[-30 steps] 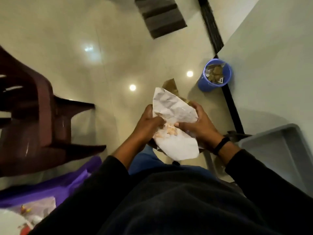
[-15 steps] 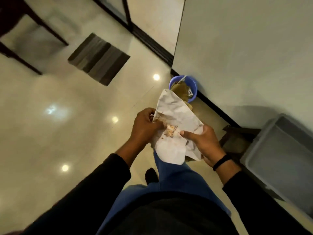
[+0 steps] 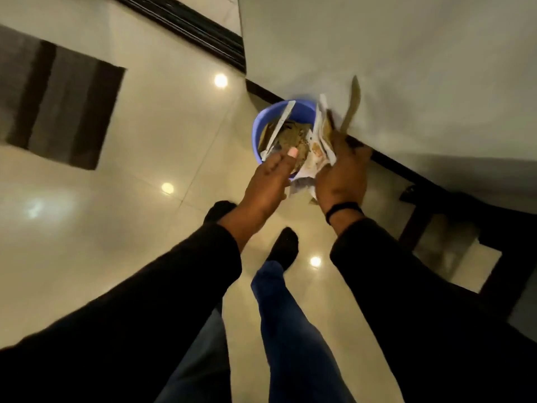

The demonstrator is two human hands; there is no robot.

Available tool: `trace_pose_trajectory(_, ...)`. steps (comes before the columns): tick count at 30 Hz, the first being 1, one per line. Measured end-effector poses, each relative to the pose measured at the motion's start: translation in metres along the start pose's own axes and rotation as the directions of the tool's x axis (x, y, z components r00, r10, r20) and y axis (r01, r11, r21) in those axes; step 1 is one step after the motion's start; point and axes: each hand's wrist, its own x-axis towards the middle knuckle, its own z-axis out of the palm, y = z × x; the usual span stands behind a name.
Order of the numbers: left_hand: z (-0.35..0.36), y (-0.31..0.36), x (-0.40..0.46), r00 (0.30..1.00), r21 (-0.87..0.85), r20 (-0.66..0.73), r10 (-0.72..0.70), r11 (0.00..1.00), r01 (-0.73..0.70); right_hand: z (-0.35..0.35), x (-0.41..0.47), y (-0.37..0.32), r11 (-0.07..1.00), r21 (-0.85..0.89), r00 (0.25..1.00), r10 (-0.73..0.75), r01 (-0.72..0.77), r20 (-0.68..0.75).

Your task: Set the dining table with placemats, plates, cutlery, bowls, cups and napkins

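My right hand (image 3: 340, 181) grips a crumpled, stained white paper wrapper (image 3: 315, 149), fingers curled round its lower part, with a brown paper piece (image 3: 353, 107) sticking up behind it against the wall. The image is smeared here, so I cannot make out the individual fingers. A black band (image 3: 344, 209) circles that wrist. My left hand (image 3: 271, 178) reaches forward just beside it, fingers fairly straight and holding nothing that I can see, thumb nail up, its tips over the near rim of a blue bin (image 3: 258, 132).

The wrapper hangs directly over the right side of the bin's mouth; whether it touches the rim I cannot tell. Inside the bin I see brownish rubbish (image 3: 292, 136) and a white paper strip (image 3: 283, 119) leaning against the far edge. The bin stands on the floor, right against the dark skirting (image 3: 263, 90) at the foot of a pale wall (image 3: 406, 53).

Both my black sleeves (image 3: 174, 286) run up from the bottom of the view, and between them are my blue trouser leg (image 3: 284, 315) and a dark foot (image 3: 283, 247) on the glossy cream tiled floor (image 3: 116, 228), which carries round light reflections. A striped grey mat (image 3: 55, 103) lies on the floor well off to the left. To the right, near the wall, is a dark wooden frame (image 3: 453, 228), perhaps a stool or low table.
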Motion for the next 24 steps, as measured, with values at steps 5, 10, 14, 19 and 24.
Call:
trace_pose_trajectory(5,-0.001,-0.034,0.120,0.998,0.067,0.001,-0.058,0.996,0.058,0.112,0.098,0.048,0.992,-0.087,0.989,0.077,-0.088,-0.127)
trace_pose_trajectory(10,-0.013,-0.065,0.188,0.999,0.191,-0.046,-0.028,0.981,0.036,0.181,0.161,0.088,0.969,-0.170,0.979,0.162,-0.181,-0.120)
trace_pose_trajectory(14,-0.023,-0.075,0.205,0.999,0.171,-0.032,-0.033,0.985,0.038,0.199,0.182,0.102,0.931,-0.348,0.993,0.110,-0.115,-0.033)
trace_pose_trajectory(19,-0.038,-0.060,0.188,0.997,0.277,-0.078,0.018,0.961,0.004,0.184,0.169,0.072,0.955,-0.293,0.959,0.134,-0.057,0.251)
trace_pose_trajectory(24,-0.045,-0.006,0.124,0.996,0.367,0.016,0.088,0.926,-0.087,0.119,0.114,0.029,0.993,-0.074,0.963,0.110,-0.094,0.245)
